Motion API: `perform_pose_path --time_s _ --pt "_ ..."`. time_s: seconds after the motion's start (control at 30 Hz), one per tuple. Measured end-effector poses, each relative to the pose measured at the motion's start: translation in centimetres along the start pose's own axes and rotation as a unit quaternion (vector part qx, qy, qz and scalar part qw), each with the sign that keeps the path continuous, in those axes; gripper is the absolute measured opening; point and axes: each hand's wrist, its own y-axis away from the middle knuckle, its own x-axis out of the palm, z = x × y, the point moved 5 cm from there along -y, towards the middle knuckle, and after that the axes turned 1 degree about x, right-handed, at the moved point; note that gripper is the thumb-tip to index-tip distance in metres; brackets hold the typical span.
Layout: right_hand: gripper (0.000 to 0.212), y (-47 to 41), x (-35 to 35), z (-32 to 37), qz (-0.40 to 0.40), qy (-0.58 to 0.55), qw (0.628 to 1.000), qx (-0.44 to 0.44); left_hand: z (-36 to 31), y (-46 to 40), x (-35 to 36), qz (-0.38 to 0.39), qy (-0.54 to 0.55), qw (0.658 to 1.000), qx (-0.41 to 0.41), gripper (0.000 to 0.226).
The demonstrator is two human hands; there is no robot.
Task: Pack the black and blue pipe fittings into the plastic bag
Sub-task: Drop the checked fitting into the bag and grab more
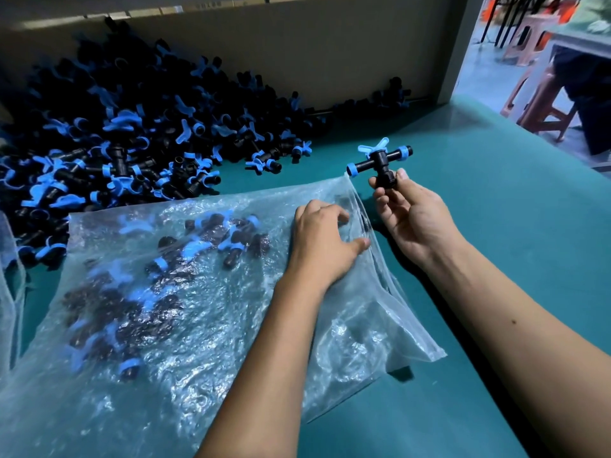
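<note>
fitting: (381, 164) one black tee with blue rings and a blue wing handle, up in the air just past the bag's far right corner
axis: long bar runs left-right, left end dipped toward the bag, stub points down into my fingers, wing sticks up and back
right hand: (411, 214) thumb and fingertips pinched on the stub, rest of the hand loose
left hand: (322, 241) spread palm-down on the bag by its right edge, fingers curled at the plastic; can't tell if I've really got the lip pinched
bag: (185, 302) flat on the green table (496, 259), a bunch of fittings inside already
pile: (132, 127) loads left behind the bag
step: mid-pack I reckon, one piece going in
next: lift the lip, turn it bar-first, slide it in
</note>
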Motion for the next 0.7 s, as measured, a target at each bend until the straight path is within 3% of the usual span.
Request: perform_pose_path --time_s 0.07,0.23,0.4,0.5,0.6,0.7 --pt "0.023 0.0 0.1 0.0 0.000 0.001 1.000 0.001 0.2 0.0 -0.4 -0.034 0.010 0.999 0.000 0.023" --pt "0.011 -0.1 -0.2 0.2 -0.004 0.021 1.000 -0.011 1.2 -0.2 -1.3 -0.061 0.128 0.987 -0.073 0.026" --pt "0.016 0.3 0.6 0.1 0.043 0.144 0.986 -0.074 0.5 0.0 -3.7 -0.175 0.390 0.900 -0.089 0.020" --pt "0.012 0.9 1.6 -0.4 0.081 0.282 0.947 -0.127 0.0 0.3 -5.4 -0.234 0.451 0.859 -0.061 0.015" --pt "0.021 1.7 2.6 -0.6 0.089 0.428 0.881 -0.180 -0.9 0.4 -6.9 -0.252 0.448 0.858 -0.016 0.013" --pt "0.011 3.5 4.4 -0.8 0.154 0.523 0.804 -0.235 -1.9 0.1 -7.9 -0.240 0.429 0.870 0.043 0.018"
